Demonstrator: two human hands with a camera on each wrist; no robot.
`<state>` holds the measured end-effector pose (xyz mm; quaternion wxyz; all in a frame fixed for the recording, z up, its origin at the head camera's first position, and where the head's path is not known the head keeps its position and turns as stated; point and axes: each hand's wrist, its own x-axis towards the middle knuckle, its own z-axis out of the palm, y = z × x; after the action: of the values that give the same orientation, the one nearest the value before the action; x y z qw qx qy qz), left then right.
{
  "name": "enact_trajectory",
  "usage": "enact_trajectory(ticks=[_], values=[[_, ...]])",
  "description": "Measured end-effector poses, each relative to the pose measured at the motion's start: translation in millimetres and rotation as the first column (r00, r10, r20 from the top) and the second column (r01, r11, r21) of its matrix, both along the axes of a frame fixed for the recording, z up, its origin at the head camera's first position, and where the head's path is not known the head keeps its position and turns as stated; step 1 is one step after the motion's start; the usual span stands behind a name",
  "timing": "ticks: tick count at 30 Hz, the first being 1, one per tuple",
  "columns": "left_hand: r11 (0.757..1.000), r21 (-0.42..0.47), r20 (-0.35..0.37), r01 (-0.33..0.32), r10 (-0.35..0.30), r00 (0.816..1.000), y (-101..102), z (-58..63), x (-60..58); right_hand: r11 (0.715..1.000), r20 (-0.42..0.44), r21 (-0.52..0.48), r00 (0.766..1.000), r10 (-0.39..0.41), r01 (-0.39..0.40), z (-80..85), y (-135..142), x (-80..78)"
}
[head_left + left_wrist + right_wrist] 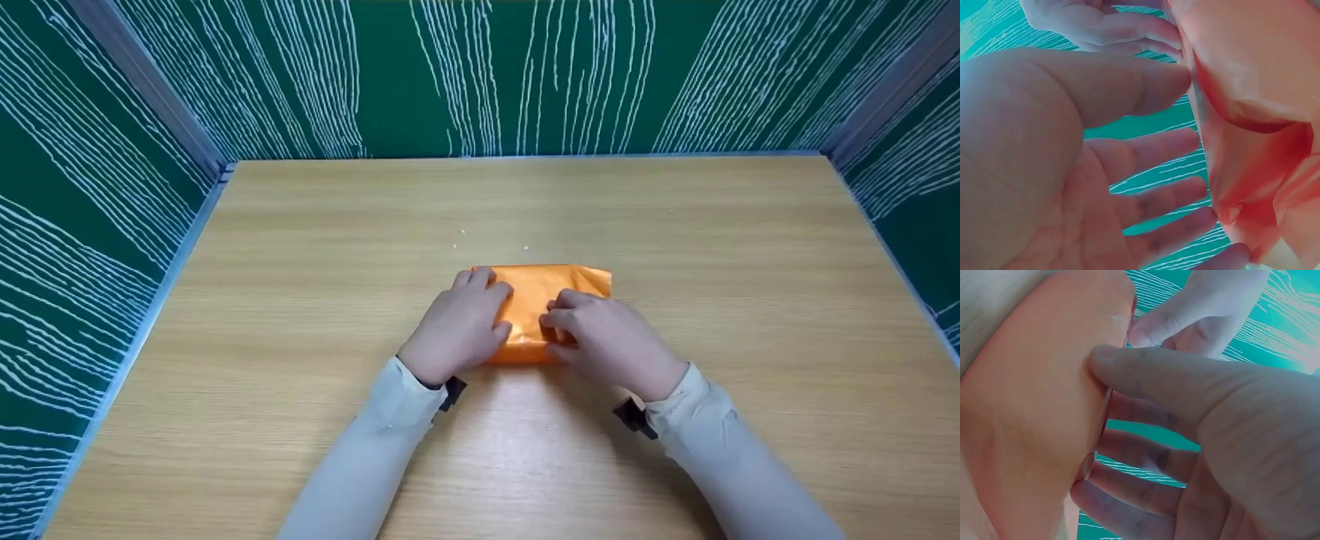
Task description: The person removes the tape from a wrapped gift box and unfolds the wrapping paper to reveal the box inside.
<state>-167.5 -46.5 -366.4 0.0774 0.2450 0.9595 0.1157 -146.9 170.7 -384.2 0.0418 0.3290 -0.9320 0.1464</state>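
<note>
An orange, slightly shiny paper-like packet point(532, 289) lies on the table in front of me, creased, with a loose flap at its far right corner. My left hand point(465, 319) rests on its left end. In the left wrist view that hand's fingers are nearly straight and spread, their tips touching the packet's edge point(1258, 67). With my right hand point(604, 334) I pinch the packet's near right part. Seen from the right wrist, the thumb point(1140, 371) presses on the orange face while the bent fingers lie behind the edge. What the packet contains is hidden.
The wooden table point(337, 240) has a few tiny white specks point(463, 232) beyond the packet. Green panels point(510, 82) with white streaks stand behind it and on both sides, joined by grey corner posts point(142, 75).
</note>
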Motion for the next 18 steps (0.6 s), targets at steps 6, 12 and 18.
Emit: enact_trajectory(ticks=[6, 12, 18], values=[[1.0, 0.012, 0.024, 0.011, -0.012, 1.0, -5, 0.8, -2.1, 1.0, 0.018, 0.008, 1.0, -0.015, 0.015, 0.4, -1, -0.5], [0.998, 0.067, 0.074, -0.021, 0.016, 0.997, -12, 1.5, -6.2, 1.0, 0.038, 0.007, 0.999, -0.016, 0.016, -0.2, 0, -0.5], [0.997, 0.075, 0.06, -0.033, 0.029, 0.998, -15, 0.0, -8.7, 1.0, 0.012, 0.01, 1.0, -0.008, 0.008, 0.5, 1, 0.5]])
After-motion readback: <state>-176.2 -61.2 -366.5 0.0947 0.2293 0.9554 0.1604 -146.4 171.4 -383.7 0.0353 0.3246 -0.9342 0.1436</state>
